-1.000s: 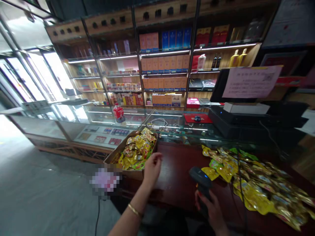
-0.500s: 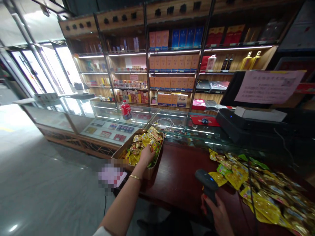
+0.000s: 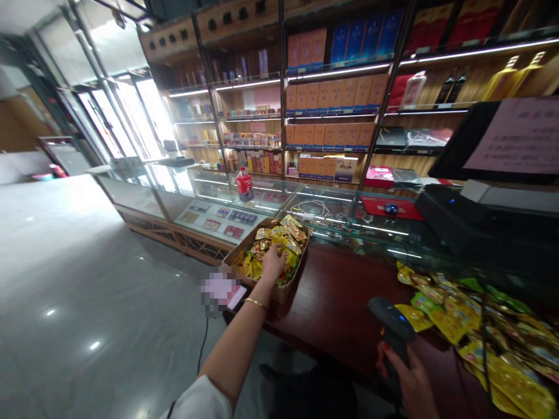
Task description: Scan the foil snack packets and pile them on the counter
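Note:
My left hand [image 3: 273,265] reaches into an open cardboard box [image 3: 286,294] filled with yellow, gold and green snack packets [image 3: 262,235]. Its fingers are curled on a yellow packet at the near right of the box, their tips partly hidden. In my right hand [image 3: 408,372] is a dark barcode scanner [image 3: 391,320] with a blue light, its head pointing left above the brown counter. To the right of the scanner lies a loose spread of similar packets [image 3: 458,317].
A glass display counter [image 3: 174,201] runs to the left, with a red-labelled bottle [image 3: 244,185] on top. A monitor [image 3: 463,139] with a paper on it stands at right, near a mouse [image 3: 391,208] on a red mat. Stocked shelves [image 3: 332,119] line the back.
The view has swung left, so everything appears shifted right. My left hand stays in the box among the packets, and my right hand still holds the barcode scanner.

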Motion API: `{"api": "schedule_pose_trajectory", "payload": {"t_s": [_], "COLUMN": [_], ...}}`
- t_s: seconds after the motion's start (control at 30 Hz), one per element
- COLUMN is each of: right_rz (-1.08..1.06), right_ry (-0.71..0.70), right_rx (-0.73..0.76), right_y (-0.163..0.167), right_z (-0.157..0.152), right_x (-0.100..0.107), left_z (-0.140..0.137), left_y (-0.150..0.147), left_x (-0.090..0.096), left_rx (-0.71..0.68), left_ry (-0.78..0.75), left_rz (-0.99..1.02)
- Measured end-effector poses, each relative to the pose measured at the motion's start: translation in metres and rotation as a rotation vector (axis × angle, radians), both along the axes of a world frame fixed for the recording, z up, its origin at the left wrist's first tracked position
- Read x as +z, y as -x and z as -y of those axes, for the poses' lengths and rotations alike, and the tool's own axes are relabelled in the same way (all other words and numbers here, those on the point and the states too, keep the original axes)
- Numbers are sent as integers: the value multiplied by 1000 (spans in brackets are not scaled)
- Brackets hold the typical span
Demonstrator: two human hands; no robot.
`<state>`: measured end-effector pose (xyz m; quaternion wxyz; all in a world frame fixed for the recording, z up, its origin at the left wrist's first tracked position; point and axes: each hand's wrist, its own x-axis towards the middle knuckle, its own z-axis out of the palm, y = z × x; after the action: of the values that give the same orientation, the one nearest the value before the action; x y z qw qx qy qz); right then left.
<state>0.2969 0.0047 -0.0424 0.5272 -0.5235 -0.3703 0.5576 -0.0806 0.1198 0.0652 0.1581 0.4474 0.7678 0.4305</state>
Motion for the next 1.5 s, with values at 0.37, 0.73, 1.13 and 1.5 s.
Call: {"api": "schedule_pose_trajectory", "payload": {"t_s": [0.37, 0.73, 1.13, 1.5], "right_rz": [39, -15, 36, 492], "right_ry": [-77, -80, -55, -37], "right_rx": [18, 37, 30, 86], "right_y": [4, 6, 19, 24], "right_z": [-2, -2, 8, 68], "right_x": [9, 10, 33, 66], "left_z": [6, 71, 55, 52], "left_y": [-1, -134, -141, -138], "left_x": [14, -23, -79, -79], "left_rx": [-45, -448, -455, -415], "left_ry": [-133, -439, -236, -206], "left_rz": [-2, 578, 1217, 1342]}}
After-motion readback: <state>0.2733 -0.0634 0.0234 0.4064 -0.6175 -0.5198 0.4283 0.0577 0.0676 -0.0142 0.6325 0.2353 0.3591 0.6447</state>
